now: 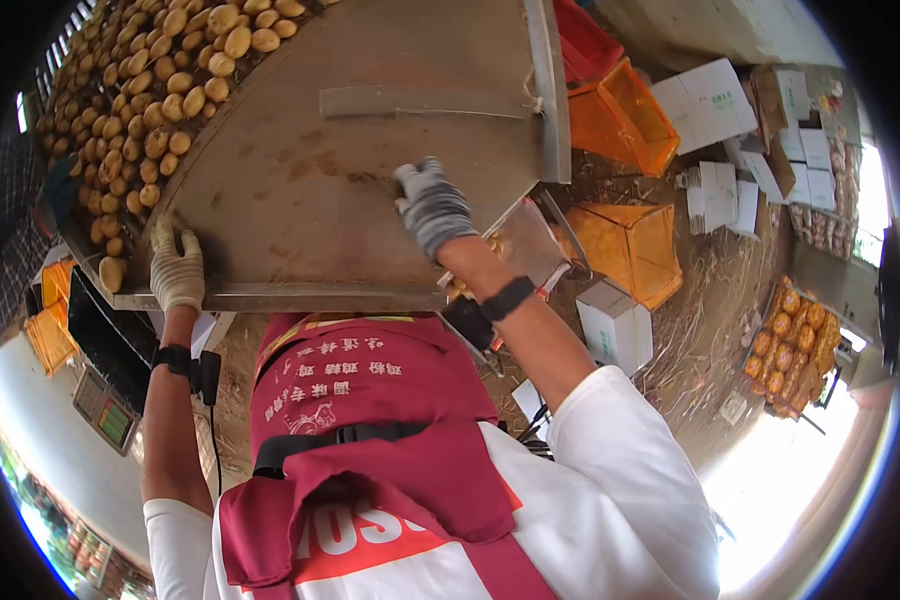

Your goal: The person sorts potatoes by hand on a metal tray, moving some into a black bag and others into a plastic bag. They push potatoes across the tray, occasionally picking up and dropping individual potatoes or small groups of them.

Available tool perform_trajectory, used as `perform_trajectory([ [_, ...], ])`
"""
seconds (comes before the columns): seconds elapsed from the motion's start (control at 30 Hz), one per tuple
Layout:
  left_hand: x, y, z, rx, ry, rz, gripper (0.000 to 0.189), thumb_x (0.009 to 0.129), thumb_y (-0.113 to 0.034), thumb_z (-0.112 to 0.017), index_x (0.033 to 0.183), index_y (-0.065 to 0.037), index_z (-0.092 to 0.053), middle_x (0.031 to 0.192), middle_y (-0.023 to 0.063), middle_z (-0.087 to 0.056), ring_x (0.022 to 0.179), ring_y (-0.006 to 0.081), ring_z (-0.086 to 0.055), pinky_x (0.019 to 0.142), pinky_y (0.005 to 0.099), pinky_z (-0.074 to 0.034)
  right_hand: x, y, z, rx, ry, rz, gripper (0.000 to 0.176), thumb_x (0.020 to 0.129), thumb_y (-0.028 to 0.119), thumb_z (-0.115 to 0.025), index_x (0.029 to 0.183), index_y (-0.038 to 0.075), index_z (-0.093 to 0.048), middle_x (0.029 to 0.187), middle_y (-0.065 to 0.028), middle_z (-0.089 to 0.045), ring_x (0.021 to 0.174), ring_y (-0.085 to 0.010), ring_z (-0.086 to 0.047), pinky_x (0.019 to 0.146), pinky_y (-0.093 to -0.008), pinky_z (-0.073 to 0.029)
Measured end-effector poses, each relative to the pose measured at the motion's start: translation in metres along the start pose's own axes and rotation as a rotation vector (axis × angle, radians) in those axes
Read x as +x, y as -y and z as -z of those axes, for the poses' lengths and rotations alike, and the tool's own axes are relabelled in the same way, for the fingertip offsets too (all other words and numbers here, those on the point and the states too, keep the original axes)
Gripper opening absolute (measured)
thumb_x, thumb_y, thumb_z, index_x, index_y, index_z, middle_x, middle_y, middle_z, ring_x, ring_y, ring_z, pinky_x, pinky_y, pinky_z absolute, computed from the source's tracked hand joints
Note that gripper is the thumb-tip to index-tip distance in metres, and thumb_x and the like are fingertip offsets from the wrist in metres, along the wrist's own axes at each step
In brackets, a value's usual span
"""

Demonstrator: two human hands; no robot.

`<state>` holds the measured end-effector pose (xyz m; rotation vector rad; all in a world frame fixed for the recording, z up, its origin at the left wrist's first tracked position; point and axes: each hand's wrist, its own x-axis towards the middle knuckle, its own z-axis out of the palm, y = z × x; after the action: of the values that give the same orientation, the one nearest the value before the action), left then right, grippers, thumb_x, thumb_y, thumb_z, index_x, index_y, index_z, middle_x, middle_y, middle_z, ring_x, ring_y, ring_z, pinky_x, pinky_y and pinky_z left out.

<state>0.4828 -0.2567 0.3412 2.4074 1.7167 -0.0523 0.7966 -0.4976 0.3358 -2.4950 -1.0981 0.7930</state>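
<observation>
My left hand point(177, 268), in a whitish knit glove, lies at the near left edge of a brown-stained sorting table point(300, 215), fingers stretched out beside the potatoes. Nothing shows in it. My right hand point(433, 208), in a grey striped glove, is over the bare right part of the table. Its fingers are slightly bent and apart, with no object visible in them. A dark scrap of dirt point(370, 178) lies just left of its fingertips. A large heap of potatoes point(150, 100) covers the table's far left side.
Orange crates point(625, 255) and white cartons point(705, 105) stand on the littered floor to the right. Bagged potatoes point(792, 340) are stacked farther right. At left are a scale point(107, 408) and another person's plaid sleeve point(10, 190). A raised metal rim point(555, 90) borders the table.
</observation>
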Motion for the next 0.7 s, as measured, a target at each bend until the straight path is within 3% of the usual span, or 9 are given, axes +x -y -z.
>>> perform_trajectory([
  [0.07,0.001,0.003,-0.001,-0.051,-0.003,-0.025,0.058,0.099,-0.036,-0.050,0.151,-0.012,-0.041,0.148,0.0240,-0.048,0.130,0.0402,-0.052,0.108,0.0438,-0.043,0.009,-0.007,-0.018,0.021,0.090,0.066,0.035,0.078,0.013,-0.075,0.111,0.008,-0.063,0.115,-0.0231,-0.059,0.103,-0.0411,-0.063,0.090,-0.0472,-0.053],
  [0.1,0.002,0.005,-0.003,-0.036,-0.011,-0.017,0.057,0.100,-0.035,-0.050,0.151,-0.011,-0.041,0.147,0.0241,-0.048,0.132,0.0403,-0.050,0.109,0.0437,-0.042,0.003,-0.015,-0.024,-0.120,-0.012,0.246,0.021,0.079,0.008,-0.069,0.099,0.007,-0.064,0.104,-0.0216,-0.062,0.098,-0.0393,-0.063,0.087,-0.0467,-0.053],
  [0.2,0.002,0.013,-0.012,-0.019,-0.098,-0.054,0.057,0.099,-0.036,-0.050,0.150,-0.011,-0.042,0.147,0.0242,-0.049,0.132,0.0403,-0.050,0.109,0.0435,-0.042,-0.019,-0.070,0.012,0.035,-0.115,0.356,0.023,0.078,0.009,-0.066,0.102,0.007,-0.065,0.095,-0.0203,-0.064,0.095,-0.0404,-0.063,0.086,-0.0463,-0.054],
  [0.33,-0.002,-0.005,0.004,-0.064,0.016,0.014,0.059,0.099,-0.037,-0.050,0.151,-0.011,-0.041,0.148,0.0241,-0.047,0.132,0.0397,-0.050,0.108,0.0432,-0.042,-0.066,-0.182,0.112,-0.198,-0.582,0.126,0.018,0.076,0.006,-0.065,0.095,0.008,-0.065,0.091,-0.0165,-0.064,0.093,-0.0373,-0.060,0.086,-0.0460,-0.050],
  [0.43,-0.002,0.003,-0.002,-0.033,-0.009,-0.009,0.060,0.099,-0.038,-0.051,0.151,-0.011,-0.041,0.149,0.0240,-0.046,0.132,0.0396,-0.051,0.108,0.0432,-0.043,-0.088,-0.264,0.166,-0.287,-0.338,-0.434,0.027,0.082,0.003,-0.066,0.109,0.003,-0.064,0.114,-0.0194,-0.062,0.104,-0.0377,-0.060,0.096,-0.0456,-0.049],
  [0.53,0.001,0.009,-0.008,-0.019,-0.051,-0.025,0.060,0.099,-0.038,-0.051,0.151,-0.011,-0.040,0.150,0.0240,-0.045,0.132,0.0394,-0.051,0.108,0.0432,-0.043,-0.076,-0.285,0.168,-0.537,-0.462,-0.462,0.043,0.083,0.004,-0.069,0.125,0.004,-0.059,0.125,-0.0204,-0.059,0.117,-0.0379,-0.057,0.103,-0.0437,-0.046],
  [0.57,0.003,0.009,-0.008,-0.027,-0.038,-0.029,0.060,0.099,-0.038,-0.051,0.152,-0.011,-0.040,0.150,0.0239,-0.045,0.132,0.0393,-0.051,0.108,0.0431,-0.043,-0.070,-0.229,0.179,-0.427,-0.452,-0.288,0.056,0.080,0.009,-0.072,0.134,0.007,-0.055,0.133,-0.0198,-0.055,0.125,-0.0374,-0.053,0.109,-0.0424,-0.044],
  [0.63,0.002,0.008,-0.009,-0.039,-0.031,-0.039,0.060,0.098,-0.037,-0.051,0.152,-0.012,-0.040,0.151,0.0237,-0.044,0.132,0.0392,-0.051,0.108,0.0431,-0.043,-0.034,-0.187,0.160,-0.336,-0.451,0.117,0.059,0.078,0.013,-0.075,0.133,0.008,-0.056,0.136,-0.0201,-0.052,0.126,-0.0378,-0.052,0.110,-0.0427,-0.043],
  [0.7,0.001,0.007,-0.006,-0.031,-0.032,-0.029,0.061,0.098,-0.038,-0.051,0.152,-0.012,-0.039,0.152,0.0235,-0.043,0.132,0.0393,-0.051,0.107,0.0433,-0.043,0.006,-0.127,0.129,-0.187,-0.387,0.260,0.061,0.077,0.012,-0.074,0.135,0.010,-0.055,0.139,-0.0201,-0.049,0.129,-0.0375,-0.050,0.112,-0.0423,-0.041],
])
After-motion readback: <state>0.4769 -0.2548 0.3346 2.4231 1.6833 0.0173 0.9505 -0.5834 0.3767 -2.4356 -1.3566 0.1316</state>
